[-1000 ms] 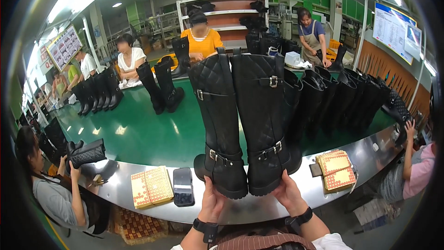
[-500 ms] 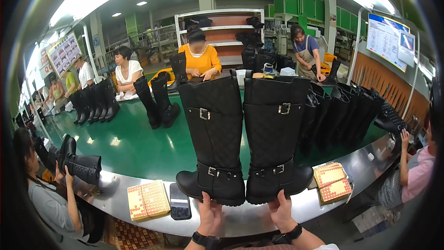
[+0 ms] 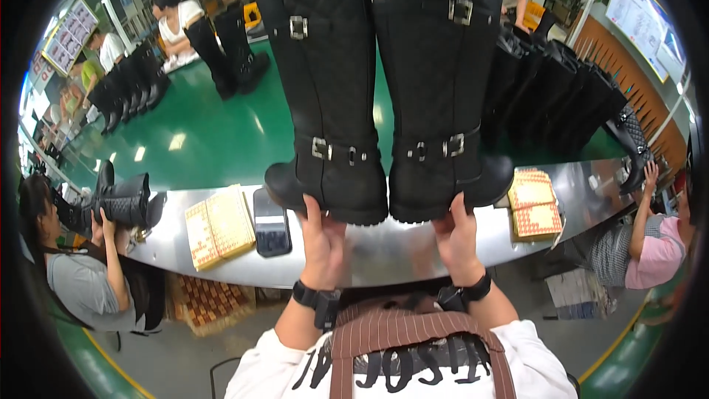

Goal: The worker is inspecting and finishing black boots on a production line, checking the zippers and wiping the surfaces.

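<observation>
Two tall black boots with silver buckles and quilted shafts stand upright in front of me, heels together and toes pointing outward. My left hand (image 3: 324, 245) grips the left boot (image 3: 329, 103) under its sole, thumb up against the side. In the same way my right hand (image 3: 455, 242) holds the right boot (image 3: 437, 103) from below. Most of the fingers are hidden beneath the soles. Both boots are raised over the steel table edge (image 3: 384, 262). A black phone (image 3: 272, 223) and a stack of yellow sticker cards (image 3: 220, 227) lie left of my left hand.
Another stack of sticker cards (image 3: 535, 205) lies to the right. Across the green tabletop (image 3: 214, 140) stand rows of black boots (image 3: 546, 96), another boot pair (image 3: 225, 59) and a far-left row (image 3: 129, 85). Co-workers sit at both sides (image 3: 88, 281), (image 3: 650, 251), handling boots.
My view has tipped downward, so my apron and shirt now show. Both boots remain in my hands and appear larger and closer, with their tops near the upper edge.
</observation>
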`<state>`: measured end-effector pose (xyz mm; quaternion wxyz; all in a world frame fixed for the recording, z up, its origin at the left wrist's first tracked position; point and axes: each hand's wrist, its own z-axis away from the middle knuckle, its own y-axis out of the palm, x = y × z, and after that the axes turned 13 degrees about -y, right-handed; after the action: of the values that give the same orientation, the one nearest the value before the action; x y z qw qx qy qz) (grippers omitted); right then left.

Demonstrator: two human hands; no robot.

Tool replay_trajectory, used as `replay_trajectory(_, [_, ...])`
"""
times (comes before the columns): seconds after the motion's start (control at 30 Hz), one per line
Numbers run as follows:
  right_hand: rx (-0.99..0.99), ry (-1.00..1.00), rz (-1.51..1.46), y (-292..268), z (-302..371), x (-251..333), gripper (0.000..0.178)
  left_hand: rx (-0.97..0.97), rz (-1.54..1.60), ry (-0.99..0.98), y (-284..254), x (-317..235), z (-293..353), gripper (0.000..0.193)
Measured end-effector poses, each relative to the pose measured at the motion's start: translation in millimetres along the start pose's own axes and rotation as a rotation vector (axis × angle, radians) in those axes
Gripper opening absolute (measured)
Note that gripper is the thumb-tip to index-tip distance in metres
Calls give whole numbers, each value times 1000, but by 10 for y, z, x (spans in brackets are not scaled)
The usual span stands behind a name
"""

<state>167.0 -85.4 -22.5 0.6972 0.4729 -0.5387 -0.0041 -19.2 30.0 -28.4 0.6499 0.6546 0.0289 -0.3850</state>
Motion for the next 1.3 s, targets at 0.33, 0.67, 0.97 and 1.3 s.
replay_trajectory(0.33, [82,-50,11,63,4,124,43,-9,17,-48,18,31,3,61])
replay_trajectory(0.67, [-51,38,-78,-27,-23,49,24,82,83,-25,-57,79,-31,61])
replay_trajectory(0.97, [56,-34,-114,-255,-53,-89,43,135,55,-21,-110,111,-26,59])
replay_trajectory(1.3, [100,-28,-112,-363,-34,-125,47,138,-16,-14,-96,89,8,64])
